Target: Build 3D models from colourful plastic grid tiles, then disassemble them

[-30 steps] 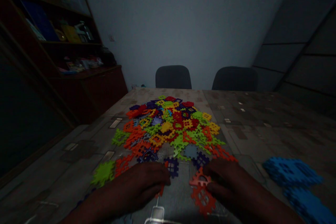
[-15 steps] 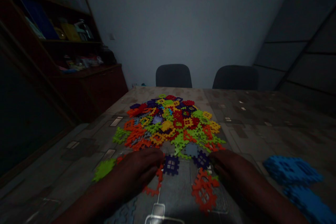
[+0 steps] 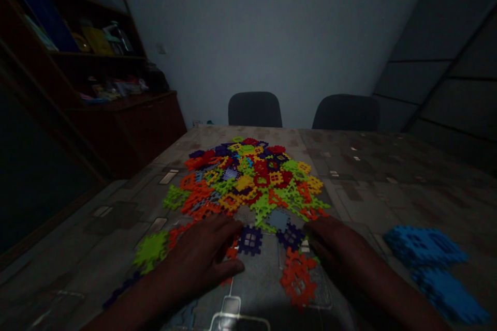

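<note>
Purple and orange plastic waffle blocks (image 3: pixel 250 240) lie at the near edge of the heaped pile (image 3: pixel 248 181), the left hand (image 3: pixel 200 256) spread open beside them, the right hand (image 3: pixel 334 243) half-curled, its grip too dim to tell.

Home room, likely dining or living room; no sign of shop or lab. Dark wooden display cabinet (image 3: pixel 116 114) at left, shelves crowded with books, folders, small household clutter. Two dark upholstered chairs (image 3: pixel 255 109) pulled up at far edge of desk (image 3: pixel 368 165), which has stone-patterned oilcloth-like cover. Plain grey wall (image 3: pixel 252 36) behind. Tall panelled wardrobe front (image 3: pixel 435 62) at right. Colourful plastic toy building pieces (image 3: pixel 248 186) heaped on desk.
</note>
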`<state>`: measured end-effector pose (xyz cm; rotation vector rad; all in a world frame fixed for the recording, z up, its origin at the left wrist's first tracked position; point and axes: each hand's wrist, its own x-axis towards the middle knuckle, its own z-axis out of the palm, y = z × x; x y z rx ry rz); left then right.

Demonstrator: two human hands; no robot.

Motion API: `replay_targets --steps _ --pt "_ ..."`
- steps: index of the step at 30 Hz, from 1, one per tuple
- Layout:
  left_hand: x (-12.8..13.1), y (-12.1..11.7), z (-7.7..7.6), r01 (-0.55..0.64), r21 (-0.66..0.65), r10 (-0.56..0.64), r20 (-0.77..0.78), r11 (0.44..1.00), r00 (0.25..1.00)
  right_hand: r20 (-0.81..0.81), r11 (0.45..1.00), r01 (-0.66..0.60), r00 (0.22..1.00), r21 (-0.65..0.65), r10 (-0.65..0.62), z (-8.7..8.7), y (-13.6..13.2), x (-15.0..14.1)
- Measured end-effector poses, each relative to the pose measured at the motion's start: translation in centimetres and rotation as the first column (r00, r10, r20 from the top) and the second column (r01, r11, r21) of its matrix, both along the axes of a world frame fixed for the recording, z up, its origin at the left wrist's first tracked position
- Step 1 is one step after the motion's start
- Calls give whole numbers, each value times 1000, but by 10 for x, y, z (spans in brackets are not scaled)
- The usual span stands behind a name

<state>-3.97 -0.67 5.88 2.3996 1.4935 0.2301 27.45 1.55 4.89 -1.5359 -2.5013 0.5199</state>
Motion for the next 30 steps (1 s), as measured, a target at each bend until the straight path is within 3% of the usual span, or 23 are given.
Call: replay_targets --steps 7,15,24,30 --pt "-5 1 -12 7 79 -15 105 997 994 -113 989 -107 989 -100 96 0 -13 -6" --pt "-12 8 -16 11 121 -38 226 993 973 -129 984 -162 980 -74 152 -2 -19 -15" --pt "-64 28 9 -138 242 57 312 961 948 -158 982 -183 972 -36 175 -8 -13 -19" --pt "-67 25 20 -123 238 47 302 963 952 -81 988 -154 985 -33 151 -2 -17 -21"
